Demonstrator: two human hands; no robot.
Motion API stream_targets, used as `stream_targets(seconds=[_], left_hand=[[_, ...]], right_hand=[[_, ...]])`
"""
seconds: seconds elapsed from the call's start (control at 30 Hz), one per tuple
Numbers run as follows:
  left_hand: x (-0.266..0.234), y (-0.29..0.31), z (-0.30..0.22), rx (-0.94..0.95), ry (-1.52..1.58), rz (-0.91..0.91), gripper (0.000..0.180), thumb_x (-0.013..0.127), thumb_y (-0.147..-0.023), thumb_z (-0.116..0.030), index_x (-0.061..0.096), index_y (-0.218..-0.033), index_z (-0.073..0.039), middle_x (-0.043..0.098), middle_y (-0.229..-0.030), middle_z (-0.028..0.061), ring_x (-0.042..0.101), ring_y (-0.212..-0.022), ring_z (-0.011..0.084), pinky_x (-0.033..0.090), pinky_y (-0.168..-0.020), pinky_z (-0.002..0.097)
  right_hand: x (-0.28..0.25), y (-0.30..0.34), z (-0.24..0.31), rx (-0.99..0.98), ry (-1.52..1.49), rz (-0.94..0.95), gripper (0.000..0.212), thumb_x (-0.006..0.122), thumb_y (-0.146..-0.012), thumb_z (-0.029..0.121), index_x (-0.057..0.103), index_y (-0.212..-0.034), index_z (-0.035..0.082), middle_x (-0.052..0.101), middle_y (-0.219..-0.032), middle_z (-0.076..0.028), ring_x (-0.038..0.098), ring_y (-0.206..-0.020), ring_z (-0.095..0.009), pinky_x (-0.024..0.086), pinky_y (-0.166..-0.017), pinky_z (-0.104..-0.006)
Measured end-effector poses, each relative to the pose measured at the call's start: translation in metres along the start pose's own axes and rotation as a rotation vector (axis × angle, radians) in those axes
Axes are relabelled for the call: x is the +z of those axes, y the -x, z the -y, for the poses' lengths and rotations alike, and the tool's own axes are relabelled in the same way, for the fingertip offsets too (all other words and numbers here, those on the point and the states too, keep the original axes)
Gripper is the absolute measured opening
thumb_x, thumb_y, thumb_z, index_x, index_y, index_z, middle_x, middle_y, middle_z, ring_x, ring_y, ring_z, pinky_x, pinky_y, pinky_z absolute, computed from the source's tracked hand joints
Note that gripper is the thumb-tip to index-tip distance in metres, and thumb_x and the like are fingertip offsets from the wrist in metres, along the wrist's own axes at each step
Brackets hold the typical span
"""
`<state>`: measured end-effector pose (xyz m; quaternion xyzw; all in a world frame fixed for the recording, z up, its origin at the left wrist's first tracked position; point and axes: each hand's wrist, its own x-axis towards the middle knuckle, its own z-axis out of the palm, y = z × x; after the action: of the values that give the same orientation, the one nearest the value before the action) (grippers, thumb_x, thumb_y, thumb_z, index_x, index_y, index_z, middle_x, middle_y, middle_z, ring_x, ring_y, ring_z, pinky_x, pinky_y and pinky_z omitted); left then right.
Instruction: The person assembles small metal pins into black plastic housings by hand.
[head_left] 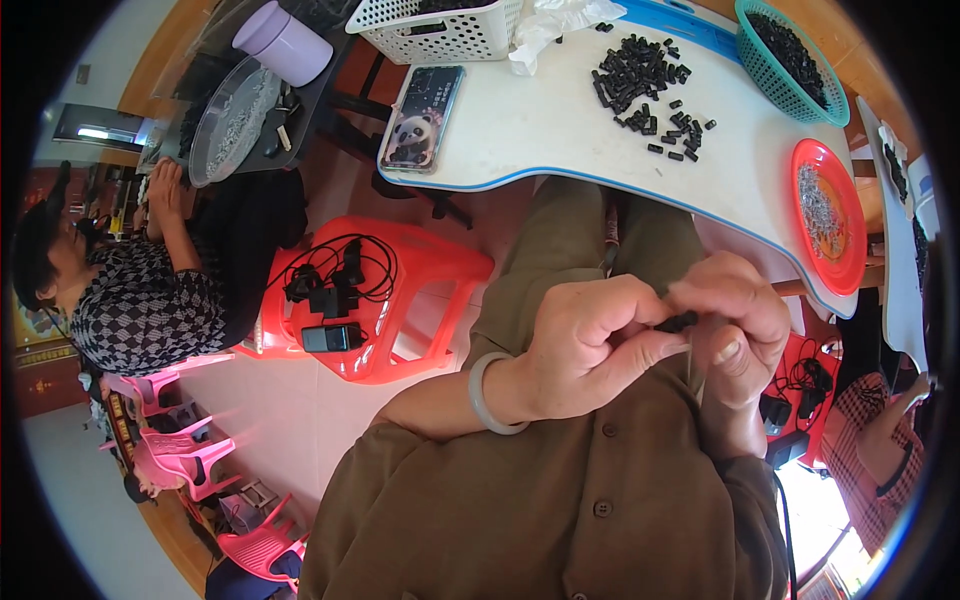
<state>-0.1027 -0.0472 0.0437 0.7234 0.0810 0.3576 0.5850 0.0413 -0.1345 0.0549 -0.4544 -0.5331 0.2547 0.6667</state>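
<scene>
My left hand (590,345) and my right hand (735,320) meet in front of my chest, over my lap. Both pinch one small black plastic piece (678,322) between thumbs and fingertips. A thin metal pin seems to hang below it, hard to make out. A pale bangle (490,395) circles my left wrist. On the white table (540,130) ahead lies a heap of several small black pieces (645,85). A red plate (830,215) at the right holds small metal parts.
A phone in a panda case (425,118) lies at the table's left edge. A white basket (440,28) and a teal basket (795,60) stand at the back. A red stool (375,300) carries chargers and cables. A person in a checked top (140,300) sits at left; another is at the lower right.
</scene>
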Motion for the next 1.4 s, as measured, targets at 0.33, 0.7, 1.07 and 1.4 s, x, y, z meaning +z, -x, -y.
stream_targets(seconds=[0.33,0.7,1.07,1.4], left_hand=[[-0.002,0.001,0.006,-0.006,0.055,-0.004,0.012,0.068,-0.082,0.002,0.061,-0.091,0.004,0.066,-0.075,0.0084,0.062,-0.062,0.0091,0.045,-0.052,0.0202],[0.018,-0.006,0.014,-0.055,0.157,-0.058,0.015,0.06,-0.087,0.002,0.063,-0.101,0.004,0.064,-0.076,0.0093,0.062,-0.062,0.0123,0.049,-0.054,0.0239],[0.007,-0.019,0.014,0.111,-0.369,-0.026,0.018,0.064,-0.081,-0.002,0.068,-0.099,-0.004,0.062,-0.066,0.0076,0.059,-0.055,0.0225,0.044,-0.051,0.0326],[0.005,-0.007,0.017,-0.149,0.104,-0.047,0.008,0.062,-0.087,-0.001,0.066,-0.091,0.004,0.067,-0.077,0.0099,0.067,-0.067,0.0156,0.052,-0.059,0.0248]], right_hand=[[-0.001,-0.001,-0.001,0.442,-0.296,0.028,0.049,0.062,-0.081,0.043,0.06,-0.076,-0.005,0.053,-0.064,-0.004,0.048,-0.06,-0.01,0.034,-0.054,-0.0252],[-0.003,0.013,-0.009,0.644,-0.61,-0.212,0.022,0.063,-0.081,0.015,0.063,-0.092,-0.004,0.064,-0.075,-0.01,0.061,-0.058,-0.015,0.049,-0.05,-0.0249],[0.001,0.008,-0.029,0.665,-0.695,-0.105,0.015,0.062,-0.086,0.017,0.063,-0.082,0.003,0.06,-0.071,-0.001,0.054,-0.058,-0.008,0.043,-0.051,-0.0203],[0.004,0.002,-0.032,0.73,-0.663,-0.04,0.016,0.062,-0.082,0.014,0.061,-0.074,0.0,0.05,-0.059,0.0,0.042,-0.049,-0.007,0.032,-0.044,-0.0218]])
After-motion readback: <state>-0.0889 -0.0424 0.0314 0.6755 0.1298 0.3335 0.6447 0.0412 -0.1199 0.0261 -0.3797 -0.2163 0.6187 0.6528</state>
